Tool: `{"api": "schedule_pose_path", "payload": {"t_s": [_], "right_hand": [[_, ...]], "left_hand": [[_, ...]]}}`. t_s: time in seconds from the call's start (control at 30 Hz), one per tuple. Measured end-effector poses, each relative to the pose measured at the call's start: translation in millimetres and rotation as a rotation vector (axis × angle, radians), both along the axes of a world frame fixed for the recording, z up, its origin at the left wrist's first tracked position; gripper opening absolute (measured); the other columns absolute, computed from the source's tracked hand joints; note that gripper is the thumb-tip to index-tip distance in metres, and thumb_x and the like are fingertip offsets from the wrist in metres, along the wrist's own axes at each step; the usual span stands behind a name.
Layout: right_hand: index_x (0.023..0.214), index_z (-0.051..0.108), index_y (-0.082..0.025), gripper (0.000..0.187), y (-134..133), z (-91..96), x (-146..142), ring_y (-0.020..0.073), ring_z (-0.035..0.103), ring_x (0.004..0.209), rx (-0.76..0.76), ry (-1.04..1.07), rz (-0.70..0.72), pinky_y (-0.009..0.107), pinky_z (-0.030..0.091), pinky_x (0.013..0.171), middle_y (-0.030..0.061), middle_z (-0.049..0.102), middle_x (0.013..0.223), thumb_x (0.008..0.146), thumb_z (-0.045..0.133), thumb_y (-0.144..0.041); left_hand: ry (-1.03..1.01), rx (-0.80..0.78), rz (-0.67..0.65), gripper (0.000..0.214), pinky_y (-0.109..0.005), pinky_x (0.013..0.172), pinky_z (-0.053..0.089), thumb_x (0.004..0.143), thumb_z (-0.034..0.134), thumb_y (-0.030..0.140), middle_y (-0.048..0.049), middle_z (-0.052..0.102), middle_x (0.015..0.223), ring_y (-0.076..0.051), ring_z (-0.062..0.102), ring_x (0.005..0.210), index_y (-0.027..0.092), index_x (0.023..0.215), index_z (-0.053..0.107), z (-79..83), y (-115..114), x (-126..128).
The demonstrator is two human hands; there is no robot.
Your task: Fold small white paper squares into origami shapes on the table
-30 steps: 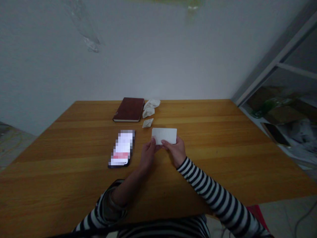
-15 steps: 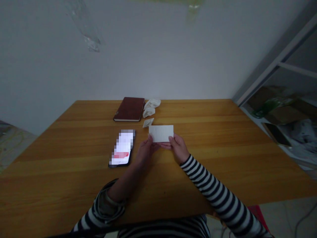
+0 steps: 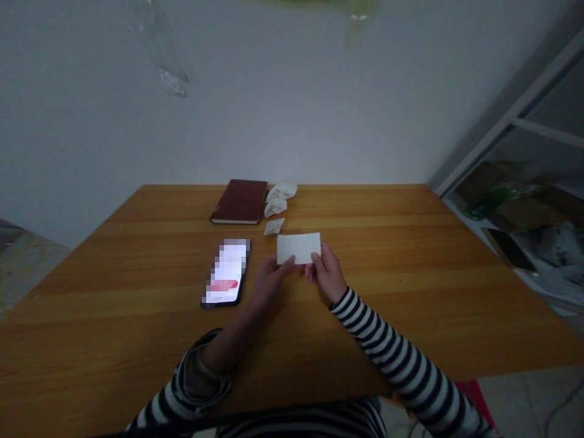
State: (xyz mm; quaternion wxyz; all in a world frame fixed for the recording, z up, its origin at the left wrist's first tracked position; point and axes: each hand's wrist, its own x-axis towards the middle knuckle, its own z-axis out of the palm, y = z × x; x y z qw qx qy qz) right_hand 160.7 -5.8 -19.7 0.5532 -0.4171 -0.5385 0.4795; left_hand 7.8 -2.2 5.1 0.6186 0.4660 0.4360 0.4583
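A small white sheet of lined paper (image 3: 298, 246) is held up over the wooden table between both hands. My left hand (image 3: 271, 275) pinches its lower left edge, thumb on the front face. At the lower right corner my right hand (image 3: 330, 272) grips the same paper, with the thumb in front and the other fingers partly hidden behind it. Left of my left hand lies a phone (image 3: 228, 274) with a lit, blurred screen. Just beyond the paper rests a small folded piece of paper (image 3: 274, 227).
A dark red notebook (image 3: 240, 202) lies near the wall, with crumpled papers (image 3: 281, 192) beside it. The wooden table (image 3: 410, 255) meets the wall at the back. On the right stands a shelf (image 3: 542, 125) holding boxes and a green item.
My left thumb has shifted right along the paper's lower edge, from its left corner. The paper has tilted slightly, and the right hand stays on its corner.
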Motion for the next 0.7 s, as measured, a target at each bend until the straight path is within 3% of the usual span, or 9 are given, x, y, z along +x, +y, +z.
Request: {"api": "schedule_pose_path", "payload": {"t_s": [0.17,0.33,0.5,0.6,0.7], "right_hand": [[0.105,0.047,-0.023,0.028,0.8,-0.5,0.9,0.0095,0.049,0.038,-0.002,0.023,0.005,0.02,0.039,0.037,-0.0074,0.057,0.055,0.096,0.047,-0.05],[0.111,0.049,-0.022,0.033,3.0,0.7,2.2,0.0099,0.053,0.04,-0.021,0.044,0.049,0.02,0.04,0.039,-0.0064,0.06,0.057,0.094,0.051,-0.05],[0.104,0.059,-0.019,0.034,6.6,3.2,6.9,0.0089,0.053,0.043,-0.045,0.145,-0.078,0.02,0.04,0.043,-0.0044,0.062,0.057,0.086,0.063,-0.047],[0.106,0.063,-0.017,0.037,7.5,3.9,9.8,0.0084,0.051,0.042,-0.056,0.153,-0.046,0.02,0.039,0.043,-0.0045,0.061,0.056,0.085,0.064,-0.047],[0.112,0.065,-0.015,0.042,7.6,3.5,11.0,0.0088,0.05,0.042,-0.081,0.067,0.092,0.021,0.039,0.042,-0.005,0.059,0.055,0.084,0.064,-0.047]], "left_hand": [[-0.01,0.006,0.003,0.039,-0.035,0.086,0.05,0.075,0.077,0.039,-0.0111,0.076,0.095,-0.025,0.069,0.089,0.01,0.1,0.072,2.6,2.0,-1.1],[0.043,0.002,0.042,0.037,-0.035,0.086,0.051,0.074,0.079,0.041,-0.0118,0.077,0.09,-0.026,0.07,0.086,0.009,0.091,0.074,2.9,3.6,-6.6],[-0.154,-0.084,-0.061,0.044,-0.037,0.091,0.051,0.081,0.071,0.048,-0.0139,0.077,0.093,-0.027,0.071,0.092,0.008,0.099,0.073,2.0,5.5,-9.0],[-0.242,-0.166,-0.041,0.046,-0.035,0.082,0.054,0.077,0.076,0.046,-0.014,0.077,0.091,-0.027,0.072,0.089,0.008,0.102,0.072,3.4,7.5,-8.3],[-0.195,-0.213,0.026,0.044,-0.029,0.069,0.053,0.069,0.083,0.04,-0.0131,0.077,0.088,-0.024,0.071,0.08,0.008,0.097,0.072,3.8,9.5,-10.8]]}}
